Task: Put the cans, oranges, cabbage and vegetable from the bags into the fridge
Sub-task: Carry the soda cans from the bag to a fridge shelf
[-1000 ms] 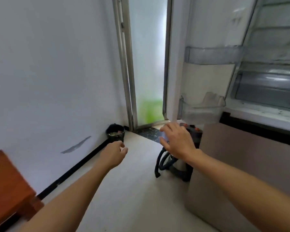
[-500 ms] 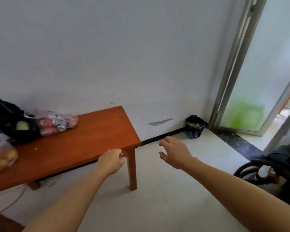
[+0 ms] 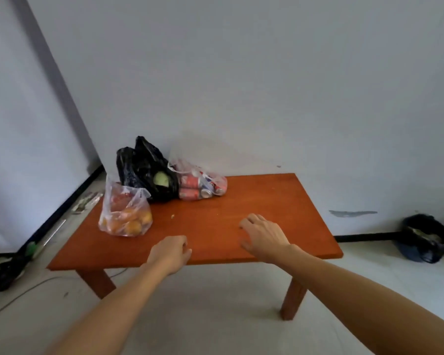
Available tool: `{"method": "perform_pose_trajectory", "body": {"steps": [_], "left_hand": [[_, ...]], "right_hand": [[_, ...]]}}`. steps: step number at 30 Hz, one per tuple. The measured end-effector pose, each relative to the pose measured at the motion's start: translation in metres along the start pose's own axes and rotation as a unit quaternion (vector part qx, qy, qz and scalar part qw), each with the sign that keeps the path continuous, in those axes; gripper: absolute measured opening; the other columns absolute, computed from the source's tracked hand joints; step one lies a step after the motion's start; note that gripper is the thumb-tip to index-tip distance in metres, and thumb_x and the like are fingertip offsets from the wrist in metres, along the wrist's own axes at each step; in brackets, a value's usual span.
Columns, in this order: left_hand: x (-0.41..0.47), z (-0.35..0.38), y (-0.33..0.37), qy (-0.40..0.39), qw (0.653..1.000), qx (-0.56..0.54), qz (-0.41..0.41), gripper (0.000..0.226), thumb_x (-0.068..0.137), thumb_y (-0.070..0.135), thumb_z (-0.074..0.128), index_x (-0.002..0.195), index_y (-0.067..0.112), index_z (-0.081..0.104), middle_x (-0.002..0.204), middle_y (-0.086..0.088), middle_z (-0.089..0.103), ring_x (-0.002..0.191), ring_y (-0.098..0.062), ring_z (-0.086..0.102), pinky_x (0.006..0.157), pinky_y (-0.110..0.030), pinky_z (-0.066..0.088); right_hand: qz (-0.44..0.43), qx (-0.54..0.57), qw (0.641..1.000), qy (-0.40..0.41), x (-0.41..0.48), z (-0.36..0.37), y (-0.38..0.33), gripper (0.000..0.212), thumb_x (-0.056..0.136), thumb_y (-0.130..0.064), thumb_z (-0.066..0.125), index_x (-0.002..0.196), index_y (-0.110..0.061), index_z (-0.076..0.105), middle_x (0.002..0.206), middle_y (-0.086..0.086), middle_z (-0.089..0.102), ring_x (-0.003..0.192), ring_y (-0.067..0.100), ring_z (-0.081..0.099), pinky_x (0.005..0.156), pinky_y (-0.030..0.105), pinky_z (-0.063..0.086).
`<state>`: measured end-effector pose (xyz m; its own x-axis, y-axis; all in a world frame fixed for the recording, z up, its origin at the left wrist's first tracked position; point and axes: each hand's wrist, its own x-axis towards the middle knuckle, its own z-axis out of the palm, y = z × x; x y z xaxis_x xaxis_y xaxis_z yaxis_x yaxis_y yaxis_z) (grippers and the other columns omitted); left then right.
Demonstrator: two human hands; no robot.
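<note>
Three bags sit bunched at the far left end of a low red-brown table [image 3: 267, 196], left of centre in the frame, against a pale wall. Nearest the camera, a clear bag [image 3: 118, 201] holds the oranges [image 3: 133, 224]. Behind it a black bag [image 3: 141, 165] gapes to show a pale green cabbage [image 3: 161, 179], and to the right of that a second clear bag [image 3: 215, 181] lies on its side, packed with red cans [image 3: 189, 193]. Whether the other vegetable is inside the black bag cannot be told, and the fridge is out of view.

Both hands hover at the table's near edge, lower centre of the frame, and neither holds anything. The left hand [image 3: 171, 254] has its fingers loosely curled; the right hand [image 3: 263, 235] is spread and relaxed above bare wood, well apart from the bags.

With every bag seemingly full, the job looks barely begun, and the step in hand appears to be a reach for a first load. Doing it well likely means taking a bag by its gathered handles, not its thin sides, and steadying the cans so that none roll out of the open mouth.
</note>
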<state>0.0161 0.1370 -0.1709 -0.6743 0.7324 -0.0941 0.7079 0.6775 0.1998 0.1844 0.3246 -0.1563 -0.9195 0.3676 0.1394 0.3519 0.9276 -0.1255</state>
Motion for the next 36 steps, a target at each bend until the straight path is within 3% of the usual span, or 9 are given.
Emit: {"method": "perform_pose_trajectory", "body": {"steps": [7,12,17,21,25,30,33,36], "left_hand": [[0.078,-0.002,-0.095,0.020,0.999,-0.028,-0.035,0.026,0.092,0.039,0.052,0.109,0.022,0.061,0.105,0.003,0.063,0.093,-0.017,0.061,0.075,-0.032,0.050],[0.150,-0.026,-0.157,0.049,0.994,-0.058,-0.074,0.016,0.090,0.033,0.055,0.090,0.020,0.063,0.084,0.002,0.064,0.078,-0.017,0.061,0.070,-0.035,0.053],[0.199,-0.048,-0.227,0.085,0.986,-0.055,-0.135,0.021,0.089,0.036,0.054,0.098,0.022,0.066,0.094,0.001,0.068,0.086,-0.020,0.063,0.076,-0.036,0.054],[0.224,-0.052,-0.273,0.090,0.986,-0.031,-0.135,0.016,0.090,0.029,0.054,0.096,0.020,0.066,0.091,0.005,0.066,0.080,-0.013,0.061,0.068,-0.029,0.052],[0.267,-0.054,-0.313,0.069,0.991,-0.035,-0.107,0.015,0.091,0.030,0.050,0.084,0.021,0.060,0.080,0.005,0.062,0.073,-0.014,0.060,0.063,-0.031,0.051],[0.336,-0.061,-0.346,0.059,0.997,-0.048,-0.019,0.025,0.092,0.025,0.049,0.068,0.027,0.043,0.070,0.007,0.049,0.064,-0.011,0.048,0.052,-0.022,0.032],[0.382,-0.063,-0.360,0.048,0.997,-0.041,0.038,0.015,0.092,0.031,0.049,0.088,0.022,0.059,0.091,0.003,0.060,0.081,-0.015,0.057,0.064,-0.025,0.044],[0.420,-0.059,-0.360,0.031,0.996,-0.037,0.081,0.024,0.092,0.039,0.046,0.105,0.026,0.062,0.100,0.007,0.061,0.090,-0.017,0.062,0.071,-0.034,0.051]], "right_hand": [[-0.043,0.015,0.999,-0.021,0.134,0.051,-0.026,0.039,0.090,-0.039,0.055,0.126,-0.024,0.049,0.125,-0.001,0.049,0.111,0.018,0.050,0.085,0.033,0.049],[-0.068,0.044,0.997,-0.016,0.242,0.080,-0.046,0.037,0.092,-0.041,0.052,0.124,-0.023,0.049,0.125,-0.001,0.050,0.112,0.017,0.051,0.084,0.034,0.050],[-0.113,0.064,0.991,-0.019,0.340,0.092,-0.087,0.036,0.094,-0.039,0.050,0.125,-0.022,0.050,0.127,0.001,0.051,0.113,0.020,0.054,0.088,0.038,0.050],[-0.147,0.085,0.985,-0.023,0.398,0.104,-0.130,0.037,0.093,-0.039,0.049,0.126,-0.022,0.051,0.125,0.000,0.052,0.118,0.019,0.050,0.088,0.039,0.049],[-0.143,0.087,0.985,-0.032,0.449,0.132,-0.163,0.034,0.094,-0.040,0.047,0.122,-0.022,0.052,0.121,0.000,0.053,0.116,0.021,0.051,0.086,0.040,0.049],[-0.072,0.072,0.992,-0.068,0.507,0.164,-0.178,0.036,0.094,-0.038,0.049,0.126,-0.022,0.050,0.125,0.000,0.052,0.117,0.021,0.050,0.089,0.038,0.047],[-0.019,0.066,0.995,-0.066,0.532,0.178,-0.173,0.035,0.094,-0.036,0.049,0.126,-0.022,0.051,0.125,-0.001,0.053,0.116,0.021,0.052,0.087,0.037,0.048],[0.033,0.059,0.994,-0.082,0.542,0.188,-0.153,0.036,0.094,-0.036,0.047,0.126,-0.022,0.051,0.123,0.000,0.054,0.116,0.022,0.052,0.085,0.038,0.049]]}}
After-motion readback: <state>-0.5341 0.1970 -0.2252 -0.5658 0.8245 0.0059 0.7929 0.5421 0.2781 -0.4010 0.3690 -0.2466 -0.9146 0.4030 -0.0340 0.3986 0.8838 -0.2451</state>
